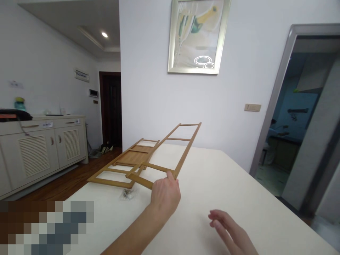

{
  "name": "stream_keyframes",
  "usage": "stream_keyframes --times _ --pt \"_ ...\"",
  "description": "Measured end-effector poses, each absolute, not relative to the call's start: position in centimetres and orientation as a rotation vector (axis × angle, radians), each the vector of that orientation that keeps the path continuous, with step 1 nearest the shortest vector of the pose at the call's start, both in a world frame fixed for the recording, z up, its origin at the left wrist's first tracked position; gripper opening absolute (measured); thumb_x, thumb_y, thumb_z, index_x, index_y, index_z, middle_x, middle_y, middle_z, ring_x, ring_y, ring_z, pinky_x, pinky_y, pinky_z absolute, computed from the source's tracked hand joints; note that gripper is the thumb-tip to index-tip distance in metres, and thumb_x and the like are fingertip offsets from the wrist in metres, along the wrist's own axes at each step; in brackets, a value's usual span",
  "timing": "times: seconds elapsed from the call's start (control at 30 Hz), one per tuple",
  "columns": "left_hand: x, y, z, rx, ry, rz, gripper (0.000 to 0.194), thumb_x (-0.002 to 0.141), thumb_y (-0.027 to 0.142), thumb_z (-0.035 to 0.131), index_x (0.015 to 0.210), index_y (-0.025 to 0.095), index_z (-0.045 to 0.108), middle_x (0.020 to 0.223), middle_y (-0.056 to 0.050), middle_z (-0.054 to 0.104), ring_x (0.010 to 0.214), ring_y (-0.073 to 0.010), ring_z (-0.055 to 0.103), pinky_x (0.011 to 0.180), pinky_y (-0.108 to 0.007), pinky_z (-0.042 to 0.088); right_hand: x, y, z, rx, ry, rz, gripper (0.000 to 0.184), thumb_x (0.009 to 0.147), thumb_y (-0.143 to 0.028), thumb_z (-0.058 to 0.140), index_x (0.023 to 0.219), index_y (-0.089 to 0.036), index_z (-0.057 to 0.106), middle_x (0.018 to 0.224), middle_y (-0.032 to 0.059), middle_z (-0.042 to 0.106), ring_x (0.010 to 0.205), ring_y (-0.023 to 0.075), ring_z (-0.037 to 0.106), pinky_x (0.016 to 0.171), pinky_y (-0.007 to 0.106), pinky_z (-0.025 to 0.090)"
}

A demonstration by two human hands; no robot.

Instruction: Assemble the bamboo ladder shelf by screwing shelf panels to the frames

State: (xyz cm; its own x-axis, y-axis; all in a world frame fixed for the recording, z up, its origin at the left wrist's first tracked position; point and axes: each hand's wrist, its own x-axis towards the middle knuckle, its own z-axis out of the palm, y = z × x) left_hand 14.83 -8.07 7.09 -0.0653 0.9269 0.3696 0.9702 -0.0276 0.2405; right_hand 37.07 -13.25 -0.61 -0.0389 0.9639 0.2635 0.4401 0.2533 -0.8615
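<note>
My left hand (166,193) grips the near end of a light-brown wooden ladder-like frame (186,156), which tilts upward away from me over the table. Its fingers wrap round the near right corner, and the thumb lies along the rail. Beneath and to the left, another wooden frame (110,182) and slatted wooden panels (136,156) lie on the white table (202,198). My right hand (228,228) hovers at the lower right, holding nothing, its fingers slightly bent and apart from the thumb. A small clear bag of hardware (127,193) rests by the near end of the flat frame.
A white wall with a framed picture (196,35) stands behind the table. At the left is a white cabinet (39,152) with items on top. A doorway (300,124) opens on the right, and a dark door (113,109) is at the back left.
</note>
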Motion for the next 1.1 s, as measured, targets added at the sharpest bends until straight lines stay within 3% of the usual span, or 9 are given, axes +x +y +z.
stream_keyframes --times 0.17,0.33,0.47,0.7,0.8,0.93,1.0,1.07,1.1 --pt "18.4 -11.1 6.2 -2.299 -2.014 -0.774 0.023 0.094 0.026 0.039 0.099 0.014 0.057 0.079 -0.012 0.070 0.075 -0.0261 0.067 0.067 -0.034 0.044 36.6 -10.4 3.0 -1.064 -1.034 1.215 0.060 0.082 -0.066 0.058 0.125 -0.025 0.051 0.129 0.0112 0.062 0.111 0.0279 0.064 0.093 0.044 0.054" --pt "21.3 -13.2 4.7 -2.592 -1.880 -0.911 0.029 0.090 0.026 0.040 0.101 0.011 0.062 0.086 -0.020 0.068 0.081 -0.0345 0.066 0.078 -0.047 0.042 34.3 -10.3 5.4 -0.971 -0.843 1.237 0.057 0.073 -0.041 0.080 0.118 -0.022 0.050 0.126 0.0115 0.063 0.109 0.0310 0.066 0.086 0.043 0.060" --pt "22.8 -14.2 4.0 -2.694 -1.890 -0.913 0.032 0.087 0.025 0.043 0.103 0.008 0.064 0.086 -0.024 0.066 0.084 -0.0398 0.065 0.080 -0.055 0.040 33.9 -10.7 6.0 -0.995 -0.712 1.197 0.047 0.070 -0.024 0.081 0.106 -0.020 0.051 0.122 0.0133 0.065 0.101 0.0316 0.070 0.078 0.041 0.063" --pt "22.5 -16.0 4.7 -2.859 -1.721 -1.007 0.032 0.086 0.036 0.051 0.108 0.016 0.063 0.101 -0.018 0.066 0.096 -0.0355 0.060 0.085 -0.051 0.044 36.8 -10.2 6.3 -0.916 -0.722 1.356 0.057 0.067 -0.003 0.077 0.116 -0.015 0.050 0.118 0.0161 0.067 0.086 0.0247 0.073 0.079 0.042 0.064" --pt "19.8 -14.9 6.2 -2.722 -1.543 -1.274 0.036 0.092 0.041 0.043 0.117 0.021 0.058 0.112 -0.014 0.063 0.107 -0.0303 0.055 0.094 -0.046 0.042 38.4 -9.6 6.3 -0.920 -0.765 1.434 0.055 0.068 0.000 0.075 0.116 -0.015 0.052 0.117 0.0144 0.068 0.080 0.0208 0.073 0.076 0.041 0.064" --pt "14.9 -11.1 6.3 -2.227 -1.955 -1.494 0.047 0.089 0.043 0.045 0.126 0.015 0.047 0.129 -0.016 0.054 0.126 -0.0308 0.045 0.106 -0.046 0.036 39.9 -8.8 5.9 -0.914 -0.835 1.513 0.052 0.069 -0.001 0.075 0.114 -0.015 0.055 0.113 0.0118 0.068 0.072 0.0178 0.072 0.071 0.040 0.065" --pt "13.2 -9.3 5.0 -2.234 -2.300 -1.569 0.052 0.088 0.048 0.045 0.126 0.014 0.044 0.125 -0.016 0.057 0.115 -0.0279 0.056 0.095 -0.042 0.045 40.4 -8.4 5.6 -0.900 -0.854 1.556 0.050 0.070 -0.004 0.076 0.114 -0.017 0.055 0.112 0.0099 0.068 0.072 0.0168 0.071 0.073 0.042 0.064" --pt "12.4 -8.3 3.1 -2.427 -2.657 -1.690 0.046 0.089 0.056 0.038 0.112 0.017 0.047 0.100 -0.010 0.065 0.076 -0.0206 0.066 0.063 -0.033 0.052 40.6 -8.2 5.1 -0.898 -0.865 1.590 0.049 0.072 -0.006 0.076 0.114 -0.018 0.056 0.112 0.0083 0.068 0.072 0.0158 0.071 0.076 0.043 0.063" --pt "12.4 -8.0 2.1 -2.544 -2.723 -1.759 0.045 0.089 0.059 0.033 0.101 0.018 0.048 0.083 -0.005 0.064 0.057 -0.0161 0.060 0.049 -0.029 0.046 40.7 -8.0 4.7 -0.904 -0.870 1.598 0.048 0.072 -0.007 0.076 0.114 -0.019 0.056 0.112 0.0077 0.068 0.071 0.0152 0.070 0.076 0.043 0.063"
